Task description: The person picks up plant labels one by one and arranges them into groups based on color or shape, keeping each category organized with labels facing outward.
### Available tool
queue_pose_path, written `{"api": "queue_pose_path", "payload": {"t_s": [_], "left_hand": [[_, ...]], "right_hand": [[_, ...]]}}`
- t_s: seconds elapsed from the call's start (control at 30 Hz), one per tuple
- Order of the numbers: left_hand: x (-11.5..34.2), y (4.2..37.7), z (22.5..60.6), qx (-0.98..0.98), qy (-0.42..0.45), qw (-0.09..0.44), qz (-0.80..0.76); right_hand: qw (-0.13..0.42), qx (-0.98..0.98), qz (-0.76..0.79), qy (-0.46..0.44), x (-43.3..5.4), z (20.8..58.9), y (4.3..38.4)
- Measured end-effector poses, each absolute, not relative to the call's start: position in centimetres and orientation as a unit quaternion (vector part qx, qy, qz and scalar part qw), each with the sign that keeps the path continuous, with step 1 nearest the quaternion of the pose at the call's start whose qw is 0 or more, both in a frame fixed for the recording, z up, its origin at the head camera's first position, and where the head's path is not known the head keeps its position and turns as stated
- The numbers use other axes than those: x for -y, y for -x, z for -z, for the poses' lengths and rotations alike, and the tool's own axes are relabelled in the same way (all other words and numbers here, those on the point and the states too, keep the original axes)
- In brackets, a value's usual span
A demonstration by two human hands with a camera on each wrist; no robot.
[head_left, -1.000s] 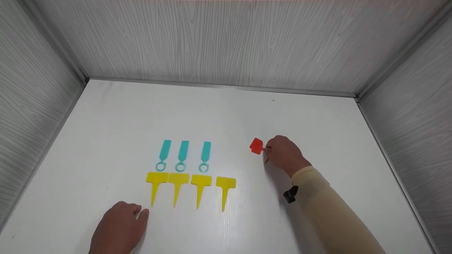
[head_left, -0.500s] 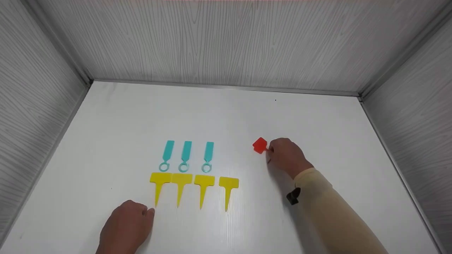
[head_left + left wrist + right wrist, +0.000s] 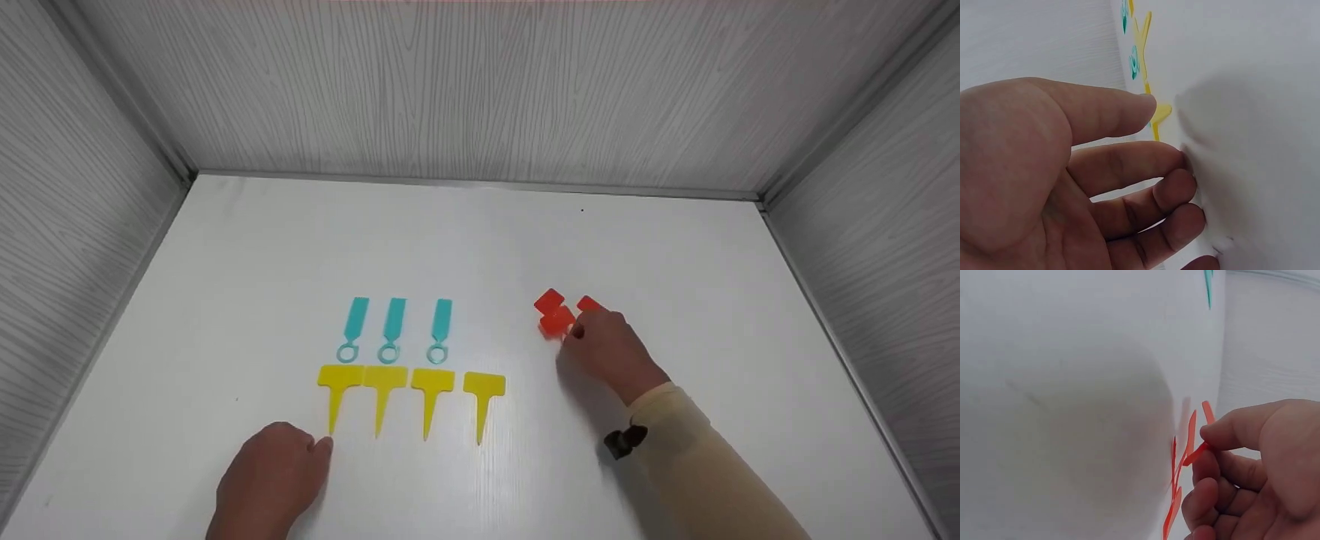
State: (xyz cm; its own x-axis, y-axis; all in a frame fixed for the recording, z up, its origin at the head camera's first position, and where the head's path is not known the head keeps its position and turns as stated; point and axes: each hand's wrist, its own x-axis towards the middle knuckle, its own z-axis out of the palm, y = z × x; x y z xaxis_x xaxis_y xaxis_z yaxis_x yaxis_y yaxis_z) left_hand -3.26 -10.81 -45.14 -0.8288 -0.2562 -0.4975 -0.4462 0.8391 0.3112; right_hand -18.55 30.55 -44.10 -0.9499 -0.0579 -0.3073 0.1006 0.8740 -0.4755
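Note:
My right hand [image 3: 611, 352] pinches a red plant label [image 3: 557, 322] between thumb and index finger. Another red label [image 3: 550, 301] lies just beyond it, and a third red label [image 3: 588, 303] is partly hidden behind the knuckles. In the right wrist view, thin red labels [image 3: 1174, 514] overlap on the table beside the fingertips. My left hand [image 3: 271, 476] rests on the table with loosely bent fingers and holds nothing. Its thumb is close to the pointed end of the leftmost yellow T-shaped plant label [image 3: 340, 376].
Several yellow T-shaped labels stand in a row, including the rightmost label [image 3: 484, 385]. Above them lie three teal ring-ended tags, one being the middle tag [image 3: 394, 319]. Grey wood-grain panels [image 3: 480, 90] border the white table [image 3: 480, 247].
The single red head seen beside my right hand has become several red heads spread around its fingertips. That hand has moved slightly toward me. The left hand stays by the yellow row.

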Motion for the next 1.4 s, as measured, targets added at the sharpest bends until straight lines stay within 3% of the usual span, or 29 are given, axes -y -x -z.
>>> {"api": "queue_pose_path", "payload": {"t_s": [0.77, 1.4], "left_hand": [[11.6, 3.6, 44.9, -0.933, 0.201, 0.227, -0.195], [12.2, 3.6, 45.0, -0.932, 0.203, 0.230, -0.194]], "right_hand": [[0.189, -0.931, 0.292, -0.115, -24.6, 44.6, 9.8], [0.179, -0.936, 0.293, -0.082, -21.6, 45.8, 8.3]]}}
